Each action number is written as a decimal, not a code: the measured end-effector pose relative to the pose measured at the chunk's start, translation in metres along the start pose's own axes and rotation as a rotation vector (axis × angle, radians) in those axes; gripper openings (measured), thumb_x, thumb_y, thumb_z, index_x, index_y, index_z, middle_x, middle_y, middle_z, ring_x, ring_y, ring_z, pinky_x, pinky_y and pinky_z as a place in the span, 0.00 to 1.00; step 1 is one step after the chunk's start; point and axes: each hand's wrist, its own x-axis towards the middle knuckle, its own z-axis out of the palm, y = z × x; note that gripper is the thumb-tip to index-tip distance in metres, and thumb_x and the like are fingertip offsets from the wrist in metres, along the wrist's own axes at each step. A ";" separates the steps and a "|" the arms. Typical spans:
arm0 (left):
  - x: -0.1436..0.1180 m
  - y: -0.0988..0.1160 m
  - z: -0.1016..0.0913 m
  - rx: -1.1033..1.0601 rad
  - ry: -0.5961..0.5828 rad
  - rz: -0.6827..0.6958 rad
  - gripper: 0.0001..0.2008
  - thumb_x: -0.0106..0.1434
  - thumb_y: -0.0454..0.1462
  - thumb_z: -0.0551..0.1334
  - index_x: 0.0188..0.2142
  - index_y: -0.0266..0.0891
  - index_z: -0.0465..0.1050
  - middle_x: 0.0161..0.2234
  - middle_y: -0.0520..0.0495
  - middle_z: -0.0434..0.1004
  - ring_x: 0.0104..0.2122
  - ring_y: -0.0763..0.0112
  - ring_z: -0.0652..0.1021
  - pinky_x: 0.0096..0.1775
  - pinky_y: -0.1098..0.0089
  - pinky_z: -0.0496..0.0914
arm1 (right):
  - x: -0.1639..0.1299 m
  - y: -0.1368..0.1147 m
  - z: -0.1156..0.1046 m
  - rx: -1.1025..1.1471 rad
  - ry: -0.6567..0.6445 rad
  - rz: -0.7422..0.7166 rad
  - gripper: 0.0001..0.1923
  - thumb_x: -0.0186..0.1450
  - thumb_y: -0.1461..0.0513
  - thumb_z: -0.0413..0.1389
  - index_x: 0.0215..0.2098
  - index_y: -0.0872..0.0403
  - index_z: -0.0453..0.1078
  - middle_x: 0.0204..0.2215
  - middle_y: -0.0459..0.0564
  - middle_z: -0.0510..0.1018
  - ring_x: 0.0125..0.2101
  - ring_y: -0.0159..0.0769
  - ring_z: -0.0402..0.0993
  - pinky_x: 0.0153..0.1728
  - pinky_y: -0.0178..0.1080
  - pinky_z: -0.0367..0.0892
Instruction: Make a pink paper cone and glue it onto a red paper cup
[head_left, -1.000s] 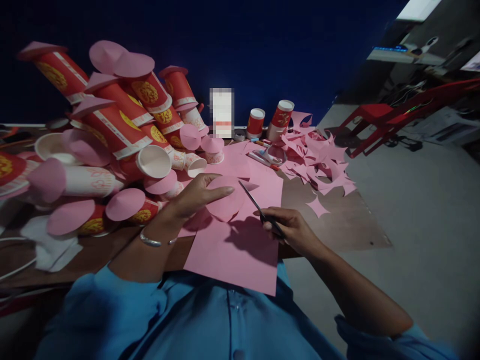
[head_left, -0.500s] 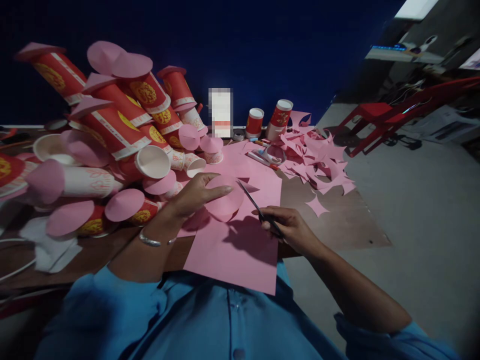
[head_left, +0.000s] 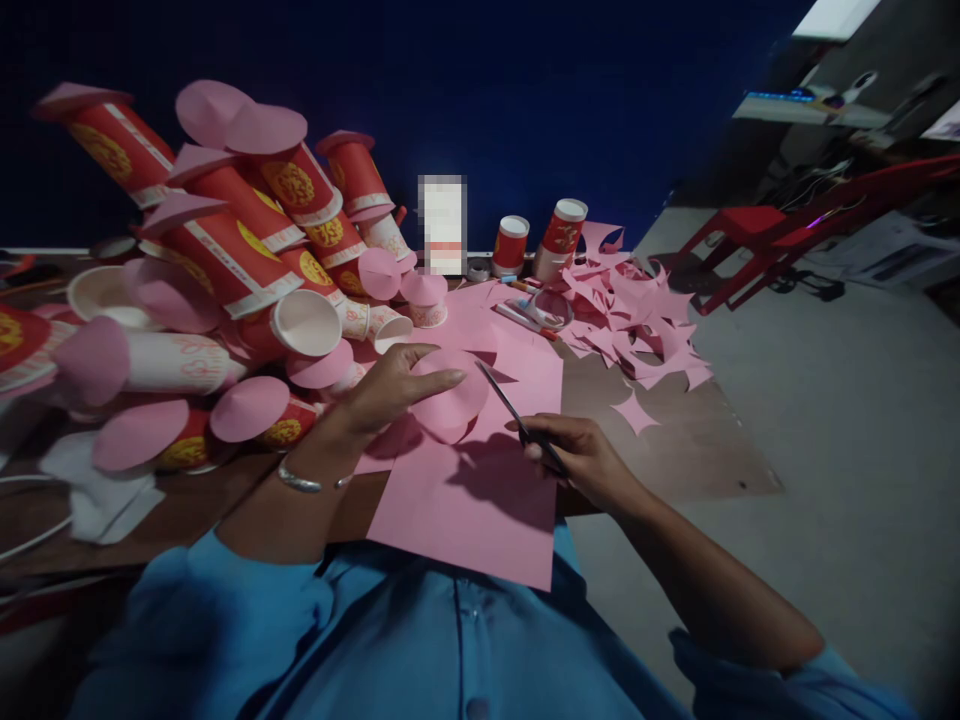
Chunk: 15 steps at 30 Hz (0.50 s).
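I am reading an indoor craft corner, home or workshop unclear: scissors (head_left: 501,396) and paper cups (head_left: 229,268) are sharing the table (head_left: 675,455), pink scraps (head_left: 626,312) are lying heaped, a red chair (head_left: 750,222) is standing on grey floor (head_left: 802,420).

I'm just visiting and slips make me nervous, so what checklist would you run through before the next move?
1. Paper steady: ok, the left hand pinches a pink paper disc, thumb on top.
2. Scissors in hand: ok, the right hand holds them by the dark handles.
3. Left thumb off the blades: ok, apart, though the scissor tip is close.
4. Blades fully closed: cannot tell.
5. Large pink sheet wholly on the table: not ok, its near end overhangs the edge.
6. Pink paper scraps away from the hands: ok, heaped toward the table's right.
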 end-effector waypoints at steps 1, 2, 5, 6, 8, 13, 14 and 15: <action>-0.001 0.002 0.000 0.017 -0.002 -0.004 0.27 0.49 0.53 0.80 0.43 0.39 0.87 0.45 0.39 0.89 0.47 0.50 0.85 0.49 0.57 0.80 | 0.001 0.000 0.000 -0.003 0.000 -0.003 0.19 0.61 0.51 0.71 0.46 0.53 0.84 0.32 0.47 0.78 0.23 0.25 0.67 0.23 0.31 0.64; -0.001 0.003 0.001 0.035 -0.002 -0.007 0.28 0.48 0.54 0.80 0.42 0.38 0.87 0.45 0.39 0.89 0.47 0.49 0.85 0.50 0.56 0.80 | 0.001 -0.001 0.000 -0.006 -0.001 -0.004 0.19 0.61 0.51 0.71 0.45 0.53 0.84 0.32 0.47 0.78 0.23 0.25 0.67 0.22 0.31 0.64; -0.002 0.007 0.001 0.068 0.006 -0.011 0.30 0.46 0.56 0.80 0.41 0.38 0.87 0.44 0.40 0.89 0.47 0.47 0.85 0.49 0.55 0.81 | 0.002 -0.002 0.001 -0.009 -0.005 -0.013 0.18 0.61 0.52 0.70 0.45 0.53 0.84 0.31 0.46 0.77 0.23 0.24 0.66 0.22 0.30 0.63; -0.002 0.007 0.001 0.067 0.006 -0.014 0.30 0.46 0.56 0.80 0.41 0.38 0.87 0.44 0.40 0.89 0.47 0.47 0.85 0.49 0.55 0.81 | 0.002 -0.002 0.001 -0.006 -0.004 -0.016 0.18 0.61 0.52 0.70 0.44 0.53 0.84 0.31 0.46 0.77 0.22 0.24 0.65 0.22 0.30 0.63; -0.002 0.007 0.001 0.054 0.005 -0.018 0.29 0.46 0.55 0.80 0.41 0.38 0.87 0.44 0.39 0.89 0.46 0.48 0.85 0.48 0.56 0.81 | 0.001 -0.003 0.002 0.000 0.003 -0.015 0.17 0.61 0.52 0.70 0.44 0.53 0.85 0.30 0.46 0.76 0.22 0.24 0.65 0.21 0.30 0.61; -0.001 0.003 0.000 0.029 0.005 0.002 0.26 0.48 0.53 0.80 0.40 0.39 0.86 0.43 0.40 0.89 0.43 0.53 0.85 0.47 0.59 0.81 | -0.001 -0.002 0.002 0.008 0.015 0.015 0.18 0.61 0.50 0.70 0.44 0.52 0.85 0.30 0.46 0.76 0.22 0.24 0.66 0.17 0.28 0.56; -0.001 0.002 0.000 0.027 0.007 0.004 0.26 0.48 0.53 0.80 0.41 0.38 0.86 0.44 0.40 0.89 0.44 0.53 0.85 0.47 0.59 0.81 | -0.002 -0.002 0.002 0.011 0.016 0.019 0.19 0.61 0.50 0.71 0.44 0.52 0.85 0.30 0.46 0.76 0.22 0.25 0.66 0.17 0.28 0.56; -0.001 0.002 0.000 0.027 0.007 0.005 0.27 0.48 0.53 0.80 0.41 0.38 0.86 0.44 0.39 0.88 0.44 0.53 0.85 0.47 0.59 0.81 | -0.002 -0.002 0.002 0.014 0.017 0.019 0.19 0.61 0.50 0.71 0.44 0.52 0.85 0.30 0.46 0.76 0.22 0.25 0.66 0.17 0.28 0.56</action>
